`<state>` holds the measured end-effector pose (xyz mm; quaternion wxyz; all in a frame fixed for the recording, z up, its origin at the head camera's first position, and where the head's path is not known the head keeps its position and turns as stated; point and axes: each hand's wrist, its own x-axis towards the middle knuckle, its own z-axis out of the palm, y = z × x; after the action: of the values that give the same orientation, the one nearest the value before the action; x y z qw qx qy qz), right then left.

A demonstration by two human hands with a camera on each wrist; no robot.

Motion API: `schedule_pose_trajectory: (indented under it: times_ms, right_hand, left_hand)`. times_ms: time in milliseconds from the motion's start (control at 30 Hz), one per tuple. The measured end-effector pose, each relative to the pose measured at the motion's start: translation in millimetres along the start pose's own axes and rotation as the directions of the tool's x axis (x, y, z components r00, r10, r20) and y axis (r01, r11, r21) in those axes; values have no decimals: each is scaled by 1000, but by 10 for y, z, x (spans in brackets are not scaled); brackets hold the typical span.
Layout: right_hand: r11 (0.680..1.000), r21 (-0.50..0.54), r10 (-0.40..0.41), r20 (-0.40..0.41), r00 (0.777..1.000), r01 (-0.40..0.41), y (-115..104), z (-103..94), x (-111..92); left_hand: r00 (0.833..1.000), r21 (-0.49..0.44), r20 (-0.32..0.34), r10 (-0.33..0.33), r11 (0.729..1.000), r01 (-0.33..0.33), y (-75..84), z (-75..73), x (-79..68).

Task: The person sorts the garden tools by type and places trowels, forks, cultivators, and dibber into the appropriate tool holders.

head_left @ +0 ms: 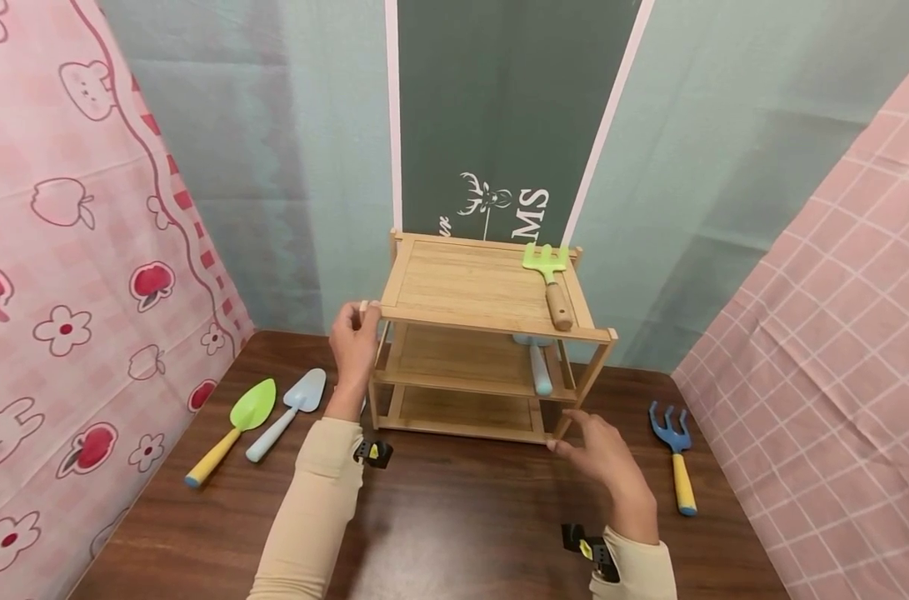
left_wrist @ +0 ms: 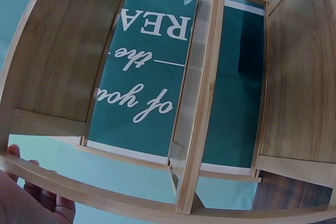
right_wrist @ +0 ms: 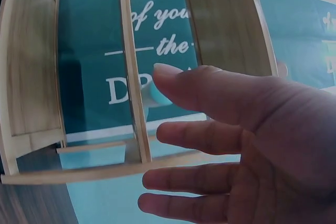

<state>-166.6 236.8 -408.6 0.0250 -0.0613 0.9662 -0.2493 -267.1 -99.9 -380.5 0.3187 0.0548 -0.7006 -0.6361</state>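
Note:
A three-tier wooden shelf rack (head_left: pixel 461 283) stands on the table. At its upper left front corner my left hand (head_left: pixel 354 346) grips the frame; the left wrist view shows fingers (left_wrist: pixel 39 192) curled behind a post. My right hand (head_left: pixel 607 454) is by the foot of the right front post, its fingers (right_wrist: pixel 199 139) extended and holding nothing in the right wrist view. On the top tier, at the right, lies a green hand fork (head_left: pixel 546 262) with a wooden handle. A light blue tool (head_left: pixel 541 371) rests on the middle tier, its head partly hidden by the top board.
Left of the rack lie a green trowel (head_left: pixel 253 405) with a yellow handle and a pale blue trowel (head_left: pixel 304 392). A blue hand fork (head_left: pixel 671 433) with a yellow handle lies at the right. Curtains (head_left: pixel 289 167) close off the back and both sides of the brown table (head_left: pixel 454 517).

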Motion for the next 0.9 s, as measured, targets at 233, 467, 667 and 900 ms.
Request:
schedule_pose_trajectory:
  times_ms: [233,467,667,900]
  right_hand:
    - [998,-11,65,18,998,-65,112,-5,-93]
    - [993,-13,118,45,992,-118,277,33,-146]
    - [989,-23,144,44,989,-143,452,34,-210]
    - [988,-49,151,40,988,-149,619,5,-278]
  left_hand:
    - [1000,-4,6,1,1000,-1,-4,-2,-5]
    - [1000,-14,13,9,1000,-9,-3,7,-9]
    - [1000,-13,8,-2,1000,2,1,16,-5]
    - [1000,-12,4,-4,1000,4,-5,11,-6]
